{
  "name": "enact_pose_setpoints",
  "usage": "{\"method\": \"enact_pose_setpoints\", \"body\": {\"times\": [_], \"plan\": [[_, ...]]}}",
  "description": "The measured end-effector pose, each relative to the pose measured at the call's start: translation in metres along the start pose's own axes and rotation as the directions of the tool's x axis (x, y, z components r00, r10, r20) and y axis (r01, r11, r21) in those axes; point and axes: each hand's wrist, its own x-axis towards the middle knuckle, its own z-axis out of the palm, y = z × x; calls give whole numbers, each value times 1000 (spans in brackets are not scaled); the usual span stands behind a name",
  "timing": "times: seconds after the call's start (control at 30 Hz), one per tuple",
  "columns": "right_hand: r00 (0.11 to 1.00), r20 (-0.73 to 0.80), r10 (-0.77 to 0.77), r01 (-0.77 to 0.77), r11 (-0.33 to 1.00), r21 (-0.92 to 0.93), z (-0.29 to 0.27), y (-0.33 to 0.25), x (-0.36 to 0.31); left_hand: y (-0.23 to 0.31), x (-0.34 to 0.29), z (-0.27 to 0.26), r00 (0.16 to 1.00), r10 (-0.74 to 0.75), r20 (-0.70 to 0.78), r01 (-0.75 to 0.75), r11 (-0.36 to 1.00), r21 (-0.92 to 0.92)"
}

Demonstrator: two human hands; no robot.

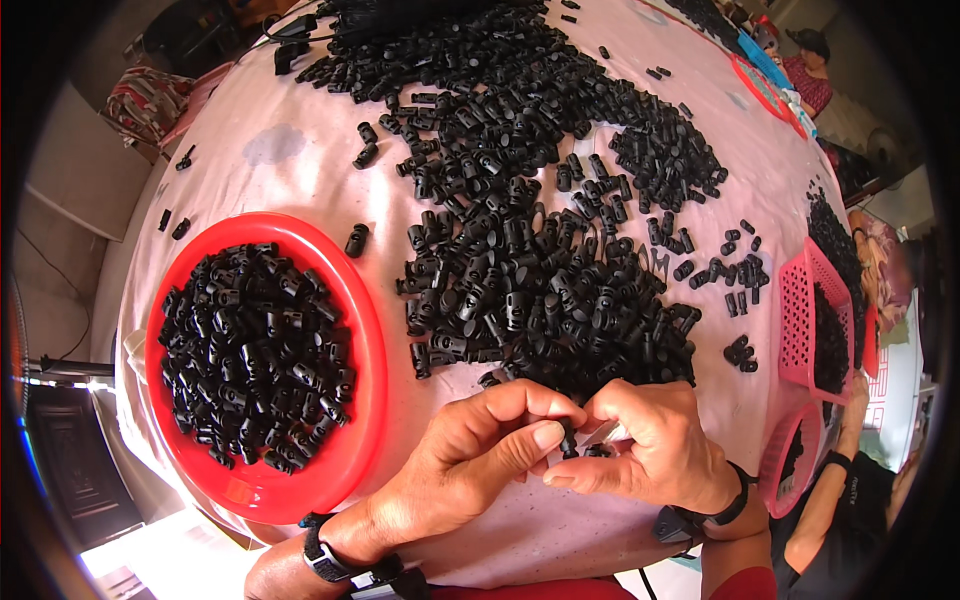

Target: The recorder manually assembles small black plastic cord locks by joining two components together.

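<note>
My left hand (470, 445) and my right hand (655, 445) meet at the near edge of the table, fingertips almost touching. Pinched by my left thumb and forefinger is a small black plastic cord lock (568, 438), partly hidden by the fingers. My right fingers are closed too, with a small dark piece (598, 450) showing between thumb and forefinger; its kind cannot be made out. Just beyond both hands lies a big heap of loose black cord lock parts (520, 270). To the left, a red round basin (372, 400) is filled with similar black cord locks (255, 350).
A pink cloth (310, 175) covers the table. Stray parts (740, 270) lie to the right of the heap. Along the right edge stand a pink perforated basket (797, 320) and a smaller pink basket (775, 470). Another person's arm (825, 500) reaches in there; another person (808, 75) sits far right.
</note>
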Motion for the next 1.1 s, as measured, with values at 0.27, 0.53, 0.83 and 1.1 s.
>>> {"method": "enact_pose_setpoints", "body": {"times": [0.27,0.53,0.83,1.1], "plan": [[999,5,-52,52,989,-140,1,1,0,4,0,0,1000,25,-2,-25,990,139],[995,-4,-98,95,974,-204,1,3,1,8,-1,0,1000,-15,7,14,989,144],[994,1,-107,105,969,-222,1,3,2,4,-1,0,1000,-9,-23,13,985,170],[993,38,-114,120,965,-233,4,3,-1,2,-1,2,997,54,-46,-48,989,139]]}}
